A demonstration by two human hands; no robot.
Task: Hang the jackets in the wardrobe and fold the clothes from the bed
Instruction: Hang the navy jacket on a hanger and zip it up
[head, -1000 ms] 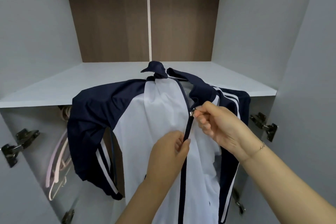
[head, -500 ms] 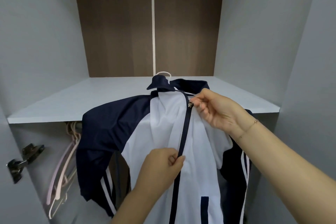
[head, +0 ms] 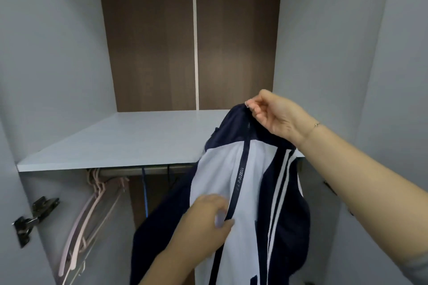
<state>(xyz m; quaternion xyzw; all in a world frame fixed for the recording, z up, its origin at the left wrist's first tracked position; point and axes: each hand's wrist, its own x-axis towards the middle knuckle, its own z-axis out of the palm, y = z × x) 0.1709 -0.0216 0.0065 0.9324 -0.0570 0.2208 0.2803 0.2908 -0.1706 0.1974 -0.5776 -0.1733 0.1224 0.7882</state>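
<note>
jacket (head: 222,169): navy and white, zipped to the collar, hanging in front of the wardrobe opening at about 5 o'clock in my view; whether a hanger sits inside it I cannot tell.
long axis: runs 12 to 6 o'clock along the zipper (head: 239,180), collar up, hem out of view below.
right hand (head: 275,114): fingers curled, pinching the top of the collar at 12 o'clock of the jacket; the nearer hand to the rail.
left hand (head: 208,220): blurred; fingers and thumb pinch the white front just beside the zipper, low on the jacket.
rail (head: 139,171): under the shelf (head: 129,141), at 9 o'clock from the collar and lower than my right hand.
spare hangers (head: 88,215): pale pink, at the rail's 9 o'clock end.
judgement: collar must drop and travel toward 9 o'clock to reach the rail.
</note>
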